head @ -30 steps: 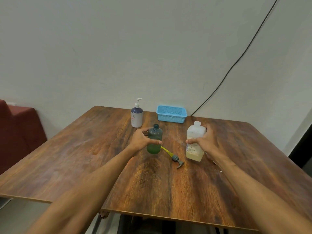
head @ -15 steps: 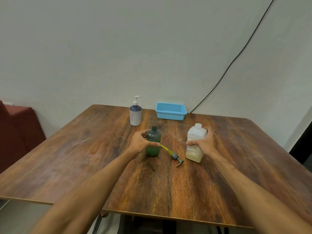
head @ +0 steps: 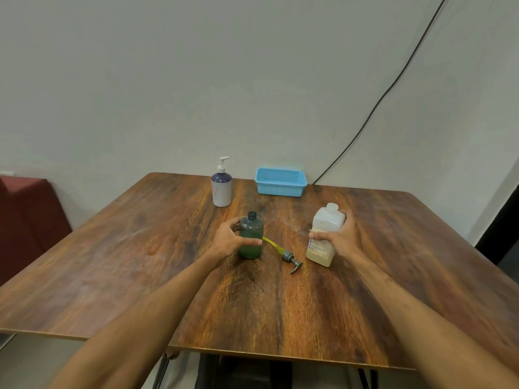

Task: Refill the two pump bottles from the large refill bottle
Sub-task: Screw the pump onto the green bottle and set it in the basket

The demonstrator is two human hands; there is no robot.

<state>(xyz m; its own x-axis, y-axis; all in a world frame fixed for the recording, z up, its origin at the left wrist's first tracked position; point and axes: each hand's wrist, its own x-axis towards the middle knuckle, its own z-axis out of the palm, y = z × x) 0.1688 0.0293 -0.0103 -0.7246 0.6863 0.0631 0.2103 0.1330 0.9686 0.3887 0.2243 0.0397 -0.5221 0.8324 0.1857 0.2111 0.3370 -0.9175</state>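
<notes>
Two bare hands reach out over the brown wood-grain worktop in the single head view. The left hand has its fingers curled round the dark green translucent plastic bottle, which stands upright near the middle of the worktop with its neck uncapped. Green liquid fills the lower part of it. Just right of it lies the grey pump head with its yellow dip tube, flat on the wood, the tube end running in behind the green bottle. The right hand grips the large white translucent refill bottle, thumb across its label and the other fingers behind it; the bottle leans slightly, its white cap on, with beige liquid in its lower half. Whether its base touches the worktop I cannot tell. Farther back, near the wall, stands a white pump bottle with a purple shoulder, its pump fitted. Beside that sits a light blue plastic mesh basket.
</notes>
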